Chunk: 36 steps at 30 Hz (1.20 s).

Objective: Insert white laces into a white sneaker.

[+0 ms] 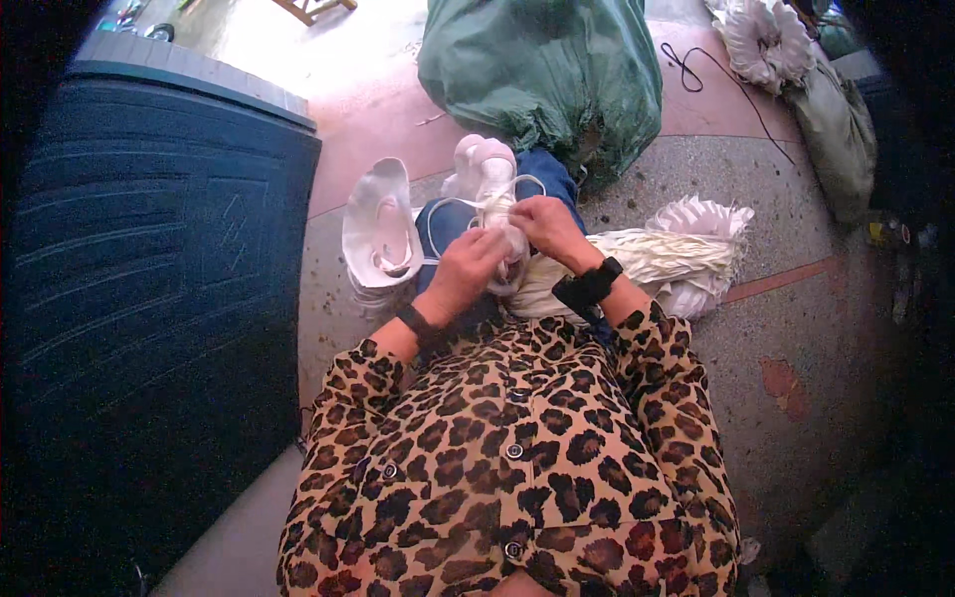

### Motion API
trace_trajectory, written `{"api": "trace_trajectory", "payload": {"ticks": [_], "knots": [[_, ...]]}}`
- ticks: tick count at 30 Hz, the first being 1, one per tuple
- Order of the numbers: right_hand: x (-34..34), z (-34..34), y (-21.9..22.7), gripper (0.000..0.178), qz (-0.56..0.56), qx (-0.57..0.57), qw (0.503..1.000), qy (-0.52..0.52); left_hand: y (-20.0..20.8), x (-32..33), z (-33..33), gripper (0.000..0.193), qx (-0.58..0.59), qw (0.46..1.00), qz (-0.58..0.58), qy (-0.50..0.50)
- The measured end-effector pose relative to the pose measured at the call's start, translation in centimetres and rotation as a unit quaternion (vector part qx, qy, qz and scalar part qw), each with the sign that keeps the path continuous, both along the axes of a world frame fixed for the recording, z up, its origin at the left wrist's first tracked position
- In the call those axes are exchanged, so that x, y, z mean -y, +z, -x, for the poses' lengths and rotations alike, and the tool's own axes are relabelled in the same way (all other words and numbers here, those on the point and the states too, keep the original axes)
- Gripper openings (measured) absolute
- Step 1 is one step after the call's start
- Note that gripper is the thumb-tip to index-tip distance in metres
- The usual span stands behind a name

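On my lap lies a white and pale pink shoe upper (494,179), with a thin white shoelace (434,231) looping out on both sides. My left hand (466,267) is closed on the upper's near end, its fingertips pressed together. Just to the right, my right hand (550,231) pinches the lace close to the upper's middle. The exact grip of the fingertips is partly hidden. Beside my left leg stands a nest of white shoe uppers (376,214). Across my right thigh stretches a bundle of cream laces (637,257), with more white ruffled pieces (711,224) at its far end.
A large green plastic sack (542,70) stands ahead of my knees. A dark blue panelled door (169,219) rises along the left. At the far right, a greyish sack (836,129) leans beside white ruffled pieces (766,45). A black cord (736,95) lies on the floor.
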State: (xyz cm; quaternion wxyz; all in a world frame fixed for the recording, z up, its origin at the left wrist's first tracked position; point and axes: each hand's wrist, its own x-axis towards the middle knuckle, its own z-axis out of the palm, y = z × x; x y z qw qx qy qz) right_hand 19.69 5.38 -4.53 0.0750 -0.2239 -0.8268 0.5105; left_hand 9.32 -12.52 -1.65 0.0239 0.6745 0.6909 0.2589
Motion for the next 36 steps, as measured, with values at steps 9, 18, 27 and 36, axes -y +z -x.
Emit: {"api": "trace_trajectory", "payload": {"ticks": [9, 18, 27, 36], "knots": [[0.4, 0.9, -0.3, 0.025, -0.130, 0.081, 0.987, 0.049, 0.2, 0.0, 0.0, 0.037, 0.007, 1.000, 0.002, 0.001], [0.6, 2.1, 0.1, 0.026, -0.037, 0.090, 0.993, 0.068, -0.4, 0.1, 0.1, 0.040, 0.029, 0.999, -0.021, 0.007], [1.7, 2.0, -0.4, 0.022, 0.002, -0.049, 0.999, 0.000, -0.9, -1.7, 3.4, 0.045, 0.156, 0.976, 0.019, 0.151], [1.6, 1.2, -1.0, 0.021, 0.005, -0.033, 0.999, -0.021, -2.6, -3.3, 5.2, 0.058, 0.221, 0.961, 0.141, 0.084]]}}
